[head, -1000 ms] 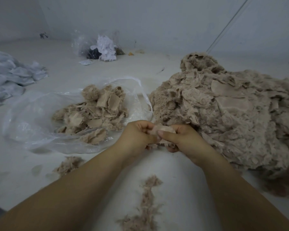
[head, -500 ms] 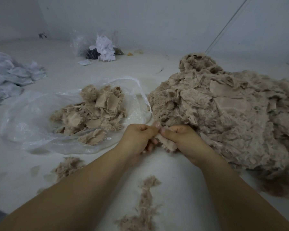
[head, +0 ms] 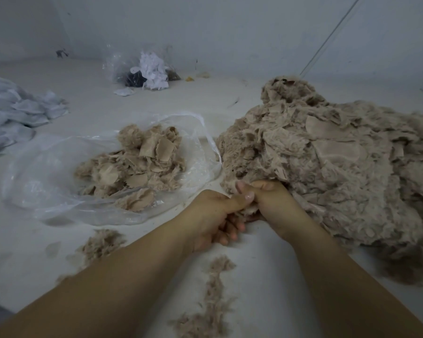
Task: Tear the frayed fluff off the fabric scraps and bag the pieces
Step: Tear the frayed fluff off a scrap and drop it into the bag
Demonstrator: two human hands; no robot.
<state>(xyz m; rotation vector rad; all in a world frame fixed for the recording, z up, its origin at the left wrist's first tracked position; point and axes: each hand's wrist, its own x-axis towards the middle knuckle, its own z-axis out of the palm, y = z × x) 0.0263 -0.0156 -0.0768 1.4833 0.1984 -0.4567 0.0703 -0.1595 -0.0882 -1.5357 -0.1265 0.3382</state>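
A big heap of beige fluffy fabric scraps [head: 327,162] fills the right of the white surface. Left of it lies an open clear plastic bag [head: 34,176] holding a smaller pile of beige pieces [head: 137,167]. My left hand [head: 215,215] and my right hand [head: 271,201] meet at the heap's near left edge. Together they pinch one small beige scrap [head: 250,211], which their fingers mostly hide. The left thumb and forefinger press on it from the left; the right fingers curl round it from the right.
Torn fluff lies in a strip [head: 213,301] between my forearms and in a clump [head: 100,245] by the left arm. Pale grey fabric pieces [head: 12,118] sit far left. A second clear bag with white scraps [head: 149,67] stands at the back by the wall.
Both hands have shifted forward and slightly right, up against the heap's edge. The scrap, earlier seen between the fingertips, is now mostly covered by the fingers.
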